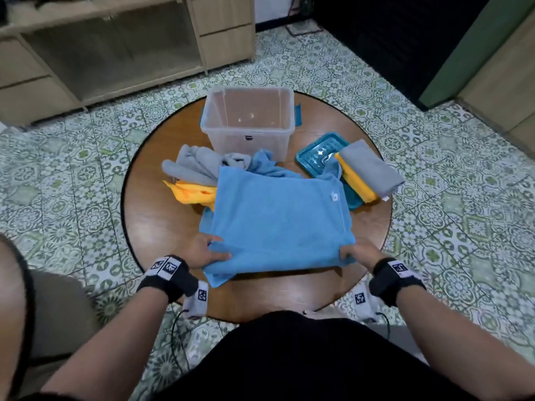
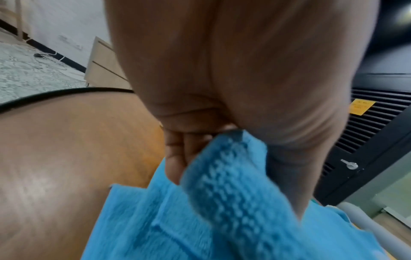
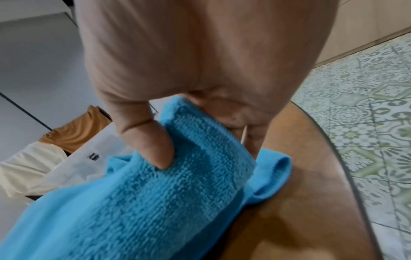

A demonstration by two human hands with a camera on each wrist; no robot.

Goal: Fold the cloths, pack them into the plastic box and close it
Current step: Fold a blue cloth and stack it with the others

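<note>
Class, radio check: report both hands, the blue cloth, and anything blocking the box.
Left hand and right hand each pinch the blue terry cloth, half folded. Clear plastic box open, empty. Nothing blocks it.

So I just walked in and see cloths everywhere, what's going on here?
A person is folding a blue cloth on the round table, left hand and right hand each gripping a near corner. The plastic box is open and empty. Two folded cloths lie on its lid.

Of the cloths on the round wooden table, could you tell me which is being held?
The large light-blue terry cloth nearest the person; both hands pinch its near corners.
</note>
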